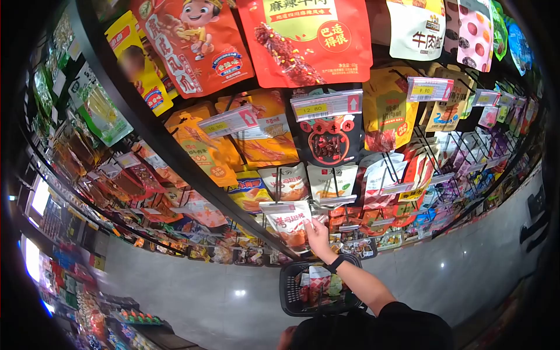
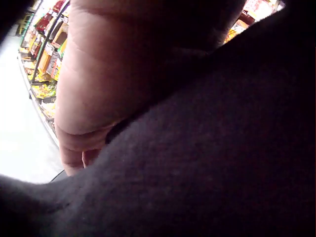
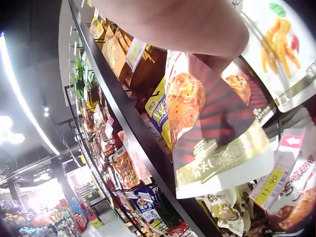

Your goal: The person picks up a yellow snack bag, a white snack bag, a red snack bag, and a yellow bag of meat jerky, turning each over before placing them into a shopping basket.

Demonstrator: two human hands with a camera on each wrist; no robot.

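My right hand reaches to the lower shelf, its fingers at the right edge of a white snack bag. In the right wrist view, thumb and fingers pinch a dark red snack bag with a roast chicken picture and a pale bottom edge. Only a small part of my left hand appears at the bottom of the head view, beside a dark sleeve. The left wrist view shows its palm; a dark sleeve hides most of the fingers. A black shopping basket with several packets hangs in front of my body.
Hanging snack bags fill the hook racks above and around the right hand. Price labels stick out in front of them. A black upright post runs diagonally left of the hand. Grey floor lies below the rack.
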